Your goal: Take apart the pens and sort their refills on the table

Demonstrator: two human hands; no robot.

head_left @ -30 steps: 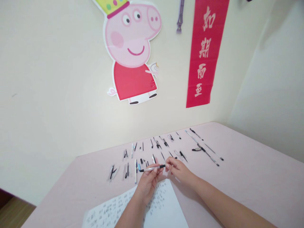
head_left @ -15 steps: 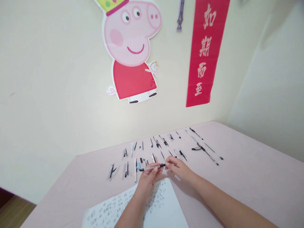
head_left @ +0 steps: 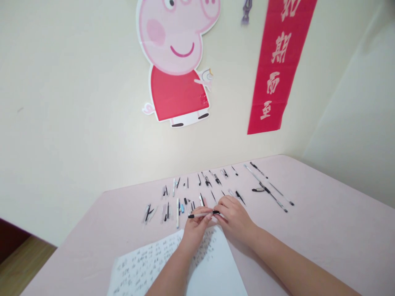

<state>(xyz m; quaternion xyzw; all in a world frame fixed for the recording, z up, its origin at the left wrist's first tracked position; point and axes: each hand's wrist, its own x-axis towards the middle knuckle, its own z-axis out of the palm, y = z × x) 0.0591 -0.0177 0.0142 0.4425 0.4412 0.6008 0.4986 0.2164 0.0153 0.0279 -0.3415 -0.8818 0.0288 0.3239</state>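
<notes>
My left hand [head_left: 195, 231] is closed around a pen [head_left: 201, 215] with a clear, pale barrel and black ends. The pen lies almost level across my fingers, above the top edge of a sheet of handwritten paper [head_left: 217, 271]. At the pen's right-hand black end, the fingers of my right hand [head_left: 236, 216] are pinched together. Those fingertips partly cover that end, so its exact shape is hidden. Just beyond my hands lie pen parts, among them a white pen tube [head_left: 177, 213] and a small blue cap [head_left: 182, 208].
Two rows of dismantled pens and refills spread over the pink tablecloth [head_left: 324, 230]. Longer pens, one a black-gripped pen [head_left: 273, 197], lie at the right. Behind the table, the wall carries a cartoon pig cutout [head_left: 179, 94] and a red banner [head_left: 274, 82].
My right hand has closed further over the pen's right end, with more of its back showing. The camera view has tipped slightly downward. The left hand still holds the pen.
</notes>
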